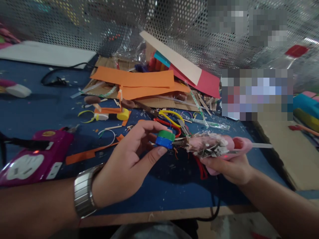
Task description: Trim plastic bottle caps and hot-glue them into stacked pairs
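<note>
Between the thumb and fingers of my left hand (132, 159) are two stacked bottle caps, a green cap (166, 135) on a blue cap (163, 143). My right hand (230, 167) grips a pink hot glue gun (240, 146), its front crusted with whitish and dark residue. The gun's nozzle (179, 143) points left and meets the edge of the caps, or nearly so; I cannot tell if they touch. A clear glue stick (263, 145) pokes out of its back end. Yellow-handled scissors (171, 115) and red-handled scissors (177, 132) lie behind the caps.
On the left is a purple power strip (53, 146) with a plugged-in cord. Orange paper sheets (139, 78) and cardboard (104, 63) are piled at the back, before a perforated metal panel (174, 20). Scraps litter the blue table (139, 202). More cardboard (294, 149) lies at right.
</note>
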Available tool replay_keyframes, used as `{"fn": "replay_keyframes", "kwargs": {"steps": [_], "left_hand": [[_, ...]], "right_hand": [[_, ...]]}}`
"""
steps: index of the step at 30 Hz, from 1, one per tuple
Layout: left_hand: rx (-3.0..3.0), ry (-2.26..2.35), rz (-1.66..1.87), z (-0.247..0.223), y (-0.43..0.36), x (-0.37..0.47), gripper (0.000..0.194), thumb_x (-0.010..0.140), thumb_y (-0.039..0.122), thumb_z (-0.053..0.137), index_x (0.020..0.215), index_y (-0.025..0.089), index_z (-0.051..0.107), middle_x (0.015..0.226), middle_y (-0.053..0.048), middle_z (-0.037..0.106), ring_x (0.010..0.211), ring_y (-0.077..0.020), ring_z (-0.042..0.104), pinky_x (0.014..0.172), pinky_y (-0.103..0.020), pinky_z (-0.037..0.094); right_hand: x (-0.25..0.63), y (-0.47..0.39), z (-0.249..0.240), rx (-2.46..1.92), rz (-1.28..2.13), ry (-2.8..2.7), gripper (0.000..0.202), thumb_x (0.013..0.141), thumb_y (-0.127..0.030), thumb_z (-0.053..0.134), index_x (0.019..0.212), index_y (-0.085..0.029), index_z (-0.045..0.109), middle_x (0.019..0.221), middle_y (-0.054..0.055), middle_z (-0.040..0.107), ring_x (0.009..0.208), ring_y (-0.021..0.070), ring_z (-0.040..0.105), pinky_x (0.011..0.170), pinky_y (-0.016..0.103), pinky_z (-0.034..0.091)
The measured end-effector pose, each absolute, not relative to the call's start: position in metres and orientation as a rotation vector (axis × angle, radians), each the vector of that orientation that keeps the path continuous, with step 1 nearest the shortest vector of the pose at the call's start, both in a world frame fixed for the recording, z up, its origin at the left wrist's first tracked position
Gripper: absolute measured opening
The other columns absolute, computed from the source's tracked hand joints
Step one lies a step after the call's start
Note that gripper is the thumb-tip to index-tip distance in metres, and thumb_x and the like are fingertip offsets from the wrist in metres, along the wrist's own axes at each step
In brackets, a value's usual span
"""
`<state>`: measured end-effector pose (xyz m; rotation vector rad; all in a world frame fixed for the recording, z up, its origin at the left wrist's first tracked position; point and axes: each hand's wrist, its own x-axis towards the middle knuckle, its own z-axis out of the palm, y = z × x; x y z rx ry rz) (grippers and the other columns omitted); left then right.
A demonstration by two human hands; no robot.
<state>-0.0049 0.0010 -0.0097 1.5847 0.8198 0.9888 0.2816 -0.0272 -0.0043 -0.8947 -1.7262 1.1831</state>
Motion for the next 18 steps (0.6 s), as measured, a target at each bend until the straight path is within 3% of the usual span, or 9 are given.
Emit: {"fn": "replay_keyframes", "kwargs": {"steps": [5, 18], "left_hand": [[1.580, 0.809, 1.000, -0.0095, 0.0002, -0.0047, 0.023, 0.112, 0.028, 0.074, 0.135, 0.032, 0.069, 0.134, -0.004, 0.072, 0.115, -0.0197, 0.072, 0.100, -0.032, 0.065], [1.583, 0.823, 1.000, -0.0080, 0.0014, -0.0040, 0.023, 0.111, 0.028, 0.075, 0.133, 0.032, 0.070, 0.128, -0.003, 0.073, 0.114, -0.0192, 0.074, 0.099, -0.031, 0.066]], "right_hand": [[0.2816, -0.0261, -0.0020, -0.893, 1.164, -1.741, 0.045, 0.102, -0.020, 0.080, 0.139, -0.044, 0.087, 0.131, 0.001, 0.090, 0.127, 0.0290, 0.086, 0.117, 0.036, 0.066], [0.2854, -0.0278, -0.0073, -0.886, 1.206, -1.722, 0.049, 0.104, -0.016, 0.078, 0.140, -0.047, 0.085, 0.141, -0.003, 0.086, 0.138, 0.0270, 0.080, 0.125, 0.036, 0.061]]}}
